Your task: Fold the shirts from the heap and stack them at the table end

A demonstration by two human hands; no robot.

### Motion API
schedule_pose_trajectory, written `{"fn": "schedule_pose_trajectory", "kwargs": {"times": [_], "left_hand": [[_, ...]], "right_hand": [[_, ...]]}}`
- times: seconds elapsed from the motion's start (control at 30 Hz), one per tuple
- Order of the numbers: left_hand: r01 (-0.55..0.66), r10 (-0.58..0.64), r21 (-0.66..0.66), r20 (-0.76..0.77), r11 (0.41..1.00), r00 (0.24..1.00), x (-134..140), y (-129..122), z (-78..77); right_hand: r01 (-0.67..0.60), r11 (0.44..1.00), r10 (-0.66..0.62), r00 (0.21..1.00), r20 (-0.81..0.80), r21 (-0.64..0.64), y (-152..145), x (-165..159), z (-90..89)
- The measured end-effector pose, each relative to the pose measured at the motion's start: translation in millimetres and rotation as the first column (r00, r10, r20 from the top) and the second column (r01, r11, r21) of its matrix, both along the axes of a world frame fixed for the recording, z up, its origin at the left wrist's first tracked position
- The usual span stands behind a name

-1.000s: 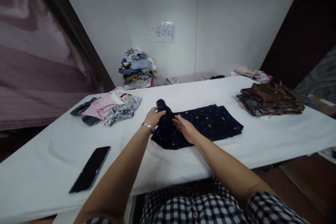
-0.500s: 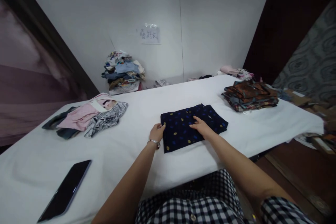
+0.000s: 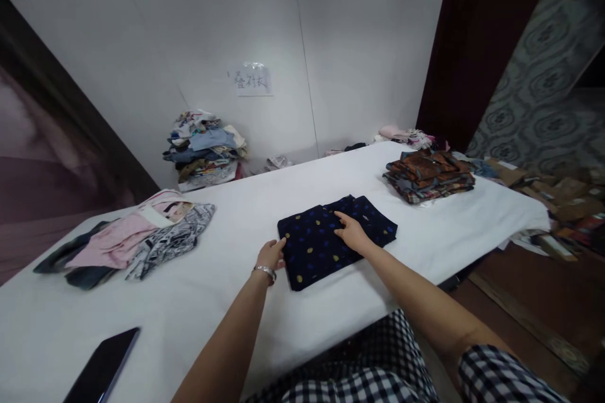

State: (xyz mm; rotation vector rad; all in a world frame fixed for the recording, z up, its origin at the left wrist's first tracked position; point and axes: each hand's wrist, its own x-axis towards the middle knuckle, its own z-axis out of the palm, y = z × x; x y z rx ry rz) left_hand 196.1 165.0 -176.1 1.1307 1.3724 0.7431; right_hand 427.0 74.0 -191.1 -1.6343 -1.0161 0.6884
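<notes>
A folded navy shirt [image 3: 307, 245] with yellow and blue spots lies flat in front of me, a narrower part of it reaching out to the right. At its left edge is my left hand [image 3: 271, 255], a silver bracelet on the wrist. The fingers are closed on that edge, though some fingertips are hidden at the cloth. My right hand [image 3: 352, 233] rests on top of the shirt near its middle, fingers stretched out and apart.
A white-covered table [image 3: 227, 315] carries a stack of brown patterned clothes [image 3: 428, 176] at right. Left lie loose pink and grey garments [image 3: 118, 242] and a phone [image 3: 104, 365]. By the wall stands a clothes pile [image 3: 205, 145], under a paper sign [image 3: 254, 80].
My view has turned right, so the table and everything on it appears shifted left. Both hands stay at nearly the same places on the shirt.
</notes>
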Motion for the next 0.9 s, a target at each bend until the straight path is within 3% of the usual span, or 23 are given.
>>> {"fn": "schedule_pose_trajectory", "kwargs": {"times": [0.2, 0.37, 0.57, 0.8, 0.9], "left_hand": [[0.055, -0.055, -0.006, -0.054, 0.998, 0.997, 1, 2, 0.0], [0.151, -0.152, -0.012, -0.124, 0.988, 0.981, 2, 1, 5.3], [0.198, -0.186, 0.03, -0.23, 0.98, 0.955, 8, 1, 6.3], [0.152, -0.113, 0.15, -0.237, 0.977, 0.965, 21, 1, 3.3], [0.146, -0.109, 0.145, -0.235, 0.979, 0.966, 15, -1, 0.6]], "right_hand": [[0.06, 0.996, -0.052, 0.991, 0.125, -0.059, -5, 3, 1.1], [0.041, 0.998, -0.049, 0.988, 0.15, 0.055, -9, 6, -2.0], [0.021, 0.999, -0.017, 0.987, 0.16, -0.024, -10, 7, -9.3], [0.003, 0.999, -0.009, 0.986, 0.168, 0.035, -12, 1, -11.5], [-0.022, 1.0, 0.022, 0.984, 0.177, -0.001, -15, -3, -10.0]]}}
